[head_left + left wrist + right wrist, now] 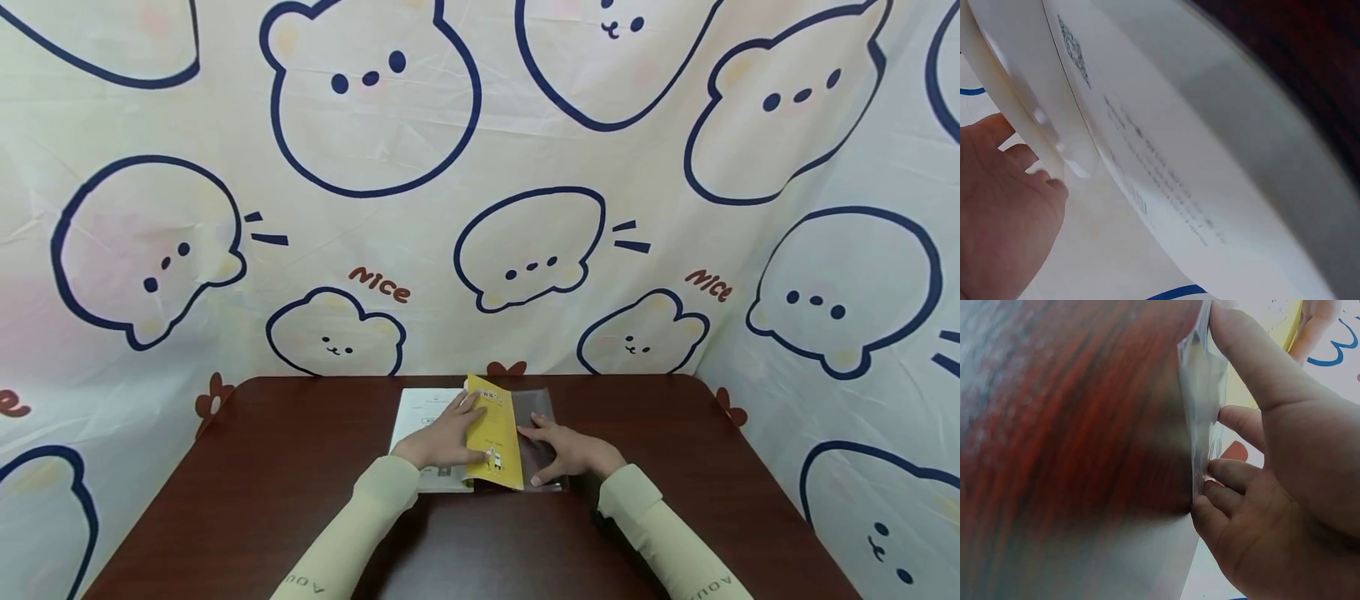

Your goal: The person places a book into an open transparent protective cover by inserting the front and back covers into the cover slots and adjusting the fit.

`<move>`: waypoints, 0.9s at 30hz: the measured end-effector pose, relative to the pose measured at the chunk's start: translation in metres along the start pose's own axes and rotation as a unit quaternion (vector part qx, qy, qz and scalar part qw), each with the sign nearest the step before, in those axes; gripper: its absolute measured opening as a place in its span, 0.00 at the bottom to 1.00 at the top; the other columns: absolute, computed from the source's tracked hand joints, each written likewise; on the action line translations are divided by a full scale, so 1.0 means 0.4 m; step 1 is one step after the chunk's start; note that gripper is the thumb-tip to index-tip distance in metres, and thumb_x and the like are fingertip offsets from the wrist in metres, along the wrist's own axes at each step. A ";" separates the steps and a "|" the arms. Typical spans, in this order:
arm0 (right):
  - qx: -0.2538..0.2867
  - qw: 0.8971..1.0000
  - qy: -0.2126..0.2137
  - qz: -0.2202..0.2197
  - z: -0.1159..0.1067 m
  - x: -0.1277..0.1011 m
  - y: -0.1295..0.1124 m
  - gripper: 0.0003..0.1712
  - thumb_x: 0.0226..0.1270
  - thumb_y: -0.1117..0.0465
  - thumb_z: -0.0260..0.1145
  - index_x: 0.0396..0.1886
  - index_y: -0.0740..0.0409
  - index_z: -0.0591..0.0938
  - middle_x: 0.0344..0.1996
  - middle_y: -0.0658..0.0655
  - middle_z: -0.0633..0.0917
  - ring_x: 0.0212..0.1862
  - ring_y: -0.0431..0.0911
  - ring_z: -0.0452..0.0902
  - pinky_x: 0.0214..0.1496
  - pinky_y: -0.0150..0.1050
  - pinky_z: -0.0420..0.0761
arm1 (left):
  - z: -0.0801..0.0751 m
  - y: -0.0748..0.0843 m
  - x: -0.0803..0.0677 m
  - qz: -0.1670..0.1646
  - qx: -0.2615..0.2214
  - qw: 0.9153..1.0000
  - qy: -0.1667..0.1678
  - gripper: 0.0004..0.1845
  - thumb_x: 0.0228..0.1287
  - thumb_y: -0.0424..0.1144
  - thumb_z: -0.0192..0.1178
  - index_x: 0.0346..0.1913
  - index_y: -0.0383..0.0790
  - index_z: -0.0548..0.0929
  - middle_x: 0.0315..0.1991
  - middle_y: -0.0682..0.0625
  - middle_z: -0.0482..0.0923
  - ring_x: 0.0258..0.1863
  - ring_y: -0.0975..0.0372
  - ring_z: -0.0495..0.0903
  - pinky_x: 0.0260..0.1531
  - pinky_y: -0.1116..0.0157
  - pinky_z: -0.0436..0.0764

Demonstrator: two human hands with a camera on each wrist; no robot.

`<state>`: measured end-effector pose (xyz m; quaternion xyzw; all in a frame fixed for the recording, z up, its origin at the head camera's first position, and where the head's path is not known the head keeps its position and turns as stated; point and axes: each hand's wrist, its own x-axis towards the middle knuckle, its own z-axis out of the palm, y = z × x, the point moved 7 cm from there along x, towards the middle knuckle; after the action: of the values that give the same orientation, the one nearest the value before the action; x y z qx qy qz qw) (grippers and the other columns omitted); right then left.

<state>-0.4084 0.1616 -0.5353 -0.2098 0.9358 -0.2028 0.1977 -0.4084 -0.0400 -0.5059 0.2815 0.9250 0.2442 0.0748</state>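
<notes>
Paper, thin and floppy: our left hand (pixel 442 437) lies flat, fingers straight, on the white sheet (pixel 420 417) and yellow booklet (pixel 498 437) mid-surface. Right of it, our right hand (pixel 573 454) presses the slippery clear sleeve (pixel 536 408), fingers slightly bent; best pinched at an edge.

A booklet (pixel 450 433) lies open at the middle of the desk (pixel 300 500), close to the far edge, with its raised cover (pixel 498 437) standing along its right side. The left hand (pixel 444 440) rests flat on the booklet's open page and reaches onto the cover, while a clear plastic sleeve (pixel 538 417) lies on the desk just right of the cover, touching it. The right hand (pixel 567 454) rests on the near part of that sleeve, and a printed cloth backdrop (pixel 480 183) hangs behind the far edge and along both side edges.
</notes>
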 end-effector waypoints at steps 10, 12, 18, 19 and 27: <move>0.003 1.000 0.004 0.000 0.000 -0.003 -0.003 0.55 0.53 0.48 0.82 0.79 0.42 0.65 0.82 0.60 0.51 0.82 0.61 0.45 0.76 0.62 0.60 | 0.019 -0.009 0.001 -0.009 -0.054 0.998 -0.009 0.49 0.59 0.55 0.67 0.78 0.36 0.61 0.83 0.43 0.44 0.83 0.48 0.38 0.77 0.44 0.51; 0.004 1.000 0.004 -0.001 0.000 -0.004 -0.003 0.55 0.53 0.48 0.82 0.79 0.42 0.65 0.82 0.60 0.51 0.82 0.61 0.45 0.76 0.62 0.60 | 0.024 -0.010 0.004 -0.008 -0.059 0.998 -0.009 0.49 0.59 0.55 0.67 0.78 0.36 0.61 0.83 0.43 0.44 0.82 0.47 0.38 0.77 0.43 0.52; 0.011 1.000 0.000 -0.005 0.003 -0.004 0.001 0.55 0.55 0.49 0.82 0.80 0.43 0.63 0.82 0.60 0.50 0.82 0.60 0.44 0.77 0.61 0.59 | 0.034 -0.007 0.011 0.000 -0.065 0.998 -0.001 0.48 0.59 0.54 0.69 0.77 0.34 0.63 0.83 0.41 0.44 0.82 0.44 0.39 0.76 0.43 0.53; 0.012 1.000 0.000 -0.008 0.003 -0.003 0.001 0.55 0.54 0.49 0.82 0.80 0.44 0.64 0.82 0.61 0.50 0.82 0.61 0.44 0.77 0.61 0.59 | 0.035 -0.007 0.012 0.000 -0.066 0.998 0.000 0.48 0.59 0.54 0.69 0.77 0.34 0.63 0.83 0.40 0.44 0.82 0.44 0.39 0.76 0.43 0.53; 0.001 1.000 0.012 -0.018 0.003 -0.001 0.004 0.56 0.54 0.48 0.82 0.80 0.44 0.63 0.82 0.61 0.51 0.81 0.61 0.47 0.76 0.61 0.62 | 0.039 0.001 0.017 0.005 -0.058 0.998 -0.001 0.49 0.57 0.55 0.69 0.76 0.33 0.64 0.83 0.40 0.44 0.82 0.44 0.39 0.76 0.42 0.52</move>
<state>-0.4082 0.1626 -0.5369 -0.2241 0.9339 -0.2099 0.1830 -0.4095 -0.0293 -0.5194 0.2813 0.9080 0.2972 0.0901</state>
